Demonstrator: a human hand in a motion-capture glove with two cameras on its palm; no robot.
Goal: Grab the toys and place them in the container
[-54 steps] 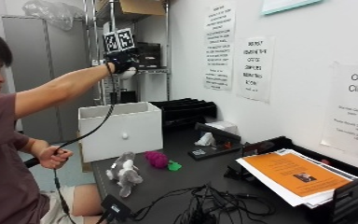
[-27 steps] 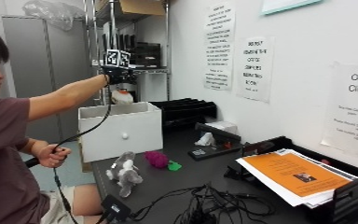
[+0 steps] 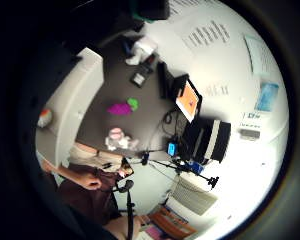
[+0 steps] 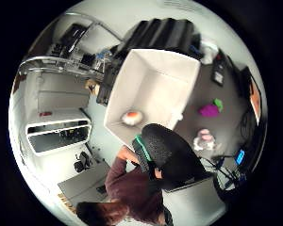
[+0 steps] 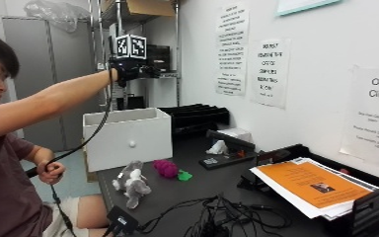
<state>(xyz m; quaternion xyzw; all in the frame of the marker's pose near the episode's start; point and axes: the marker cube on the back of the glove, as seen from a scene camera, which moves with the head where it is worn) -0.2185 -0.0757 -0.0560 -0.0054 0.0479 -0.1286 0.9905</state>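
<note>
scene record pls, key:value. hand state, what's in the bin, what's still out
right hand: raised above the white container, nothing visibly held; fingers not clearly seen
in container: one orange-and-white toy on its floor
still on table: grey plush animal, magenta toy with a small green piece beside it
toy placement: all in front of the container, apart from it
other hand: bare, holds a cable low beside the table
rest: orange-covered papers in a black tray, cables at the table's front edge
task status: judging by this, two or three toys left
</note>
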